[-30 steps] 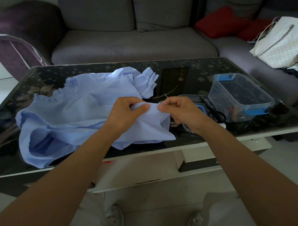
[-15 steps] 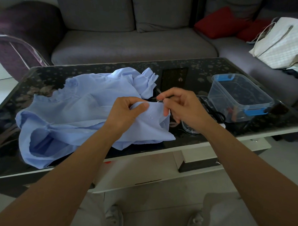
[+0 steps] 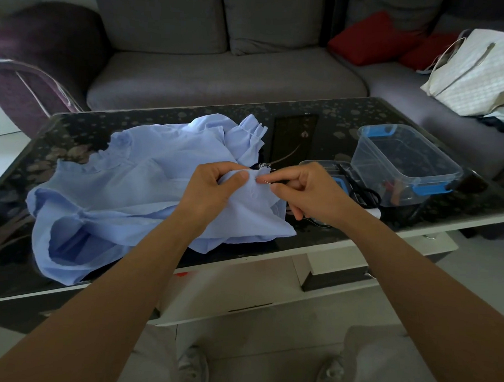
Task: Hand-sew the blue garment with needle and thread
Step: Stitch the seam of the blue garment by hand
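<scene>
No legible text or labels

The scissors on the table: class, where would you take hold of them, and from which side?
Take the scissors by the dark looped handles at the near end, coming from above and the front. The clear box crowds their right side, and the right hand hides their left, so the handles are the freest grip.

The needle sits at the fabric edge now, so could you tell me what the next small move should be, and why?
Probably push the needle on through the fold. The right hand pinches it with its tip at the garment edge, the left hand holds that edge taut, and no stitch looks pulled through yet.
</scene>
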